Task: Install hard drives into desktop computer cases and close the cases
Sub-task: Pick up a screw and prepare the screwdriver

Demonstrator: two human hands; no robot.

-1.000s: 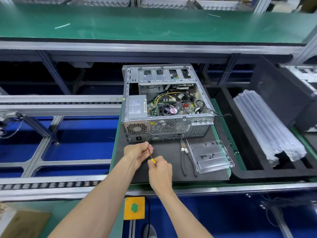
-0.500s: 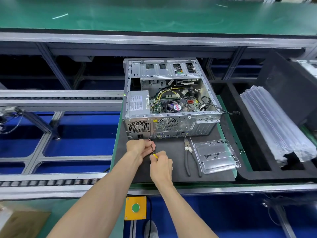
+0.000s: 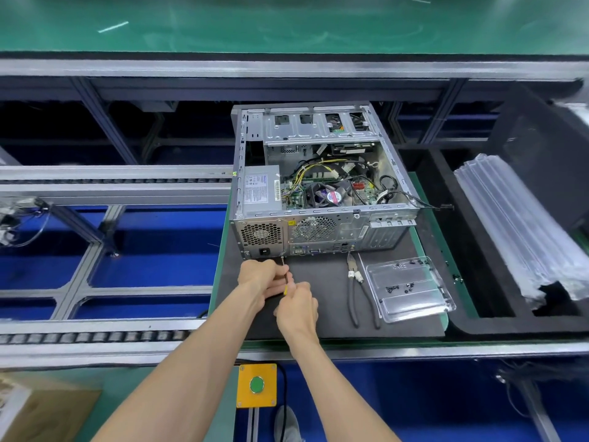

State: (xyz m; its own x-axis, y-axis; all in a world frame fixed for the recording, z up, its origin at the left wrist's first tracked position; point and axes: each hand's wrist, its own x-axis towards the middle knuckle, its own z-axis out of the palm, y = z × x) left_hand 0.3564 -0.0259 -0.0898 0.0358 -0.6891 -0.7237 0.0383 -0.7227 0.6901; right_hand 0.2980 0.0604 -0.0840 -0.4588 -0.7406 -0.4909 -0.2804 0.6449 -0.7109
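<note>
An open grey desktop case (image 3: 322,224) lies on its side on a dark mat (image 3: 325,311), rear panel toward me, with its power supply, fan and cables exposed. My right hand (image 3: 298,309) grips the yellow handle of a small screwdriver (image 3: 286,280). Its tip points at the lower edge of the rear panel, just below the power socket. My left hand (image 3: 261,277) is curled round the screwdriver's shaft close to the case. The side panel is off the case.
Grey pliers (image 3: 357,288) and a clear plastic tray (image 3: 409,288) holding several small black screws lie on the mat to the right. A black foam bin (image 3: 462,327) with clear plastic packaging stands further right. A roller conveyor runs on the left; a green button box sits below.
Both hands and the screwdriver have moved up toward the case's rear panel, and the tip now reaches its lower edge. My head has also come closer to the case.
</note>
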